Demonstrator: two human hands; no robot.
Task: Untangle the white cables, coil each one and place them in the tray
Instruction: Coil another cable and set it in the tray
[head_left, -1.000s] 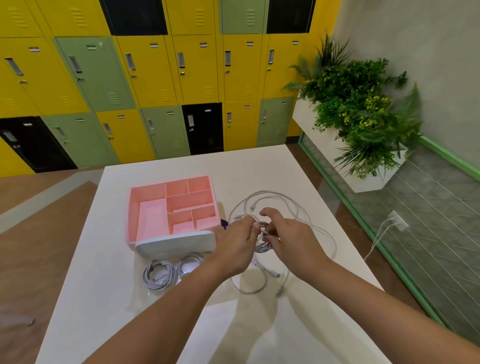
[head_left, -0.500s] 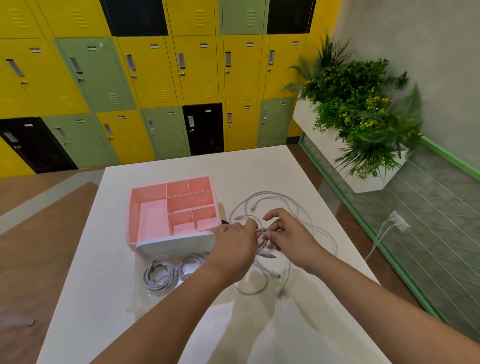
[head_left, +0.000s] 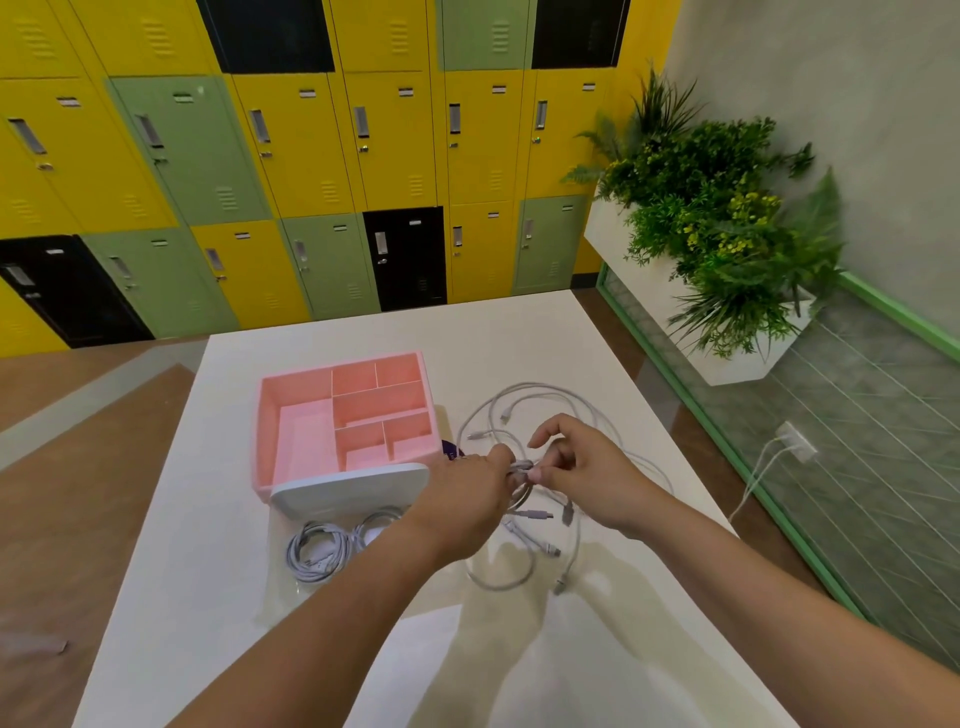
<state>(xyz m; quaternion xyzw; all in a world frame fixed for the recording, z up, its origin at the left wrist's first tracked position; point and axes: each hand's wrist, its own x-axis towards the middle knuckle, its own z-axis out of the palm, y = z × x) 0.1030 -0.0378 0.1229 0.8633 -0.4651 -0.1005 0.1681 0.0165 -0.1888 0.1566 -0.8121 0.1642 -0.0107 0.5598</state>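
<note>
We start with the lockers (head_left: 291, 156) behind the pink tray (head_left: 267, 415); their small label plates (head_left: 306, 93) are too blurred for us to read. The tray stands on a white table (head_left: 519, 338), whose top runs on past the tray to the far edge and widens on the tray's near side. Right of the tray lie the tangled white cables (head_left: 540, 400), their loops spread toward the table's right edge and stopping short of it. Just in front of the tray, against its white front piece (head_left: 348, 488), we see the coiled cables (head_left: 317, 551) lying on the tabletop. To the tray's right, both hands meet over the tangle. The left hand (head_left: 467, 499) has its fingers curled round a bunch of strands. The right hand (head_left: 587, 467) pinches a strand beside them, with its forefinger arched above.
</note>
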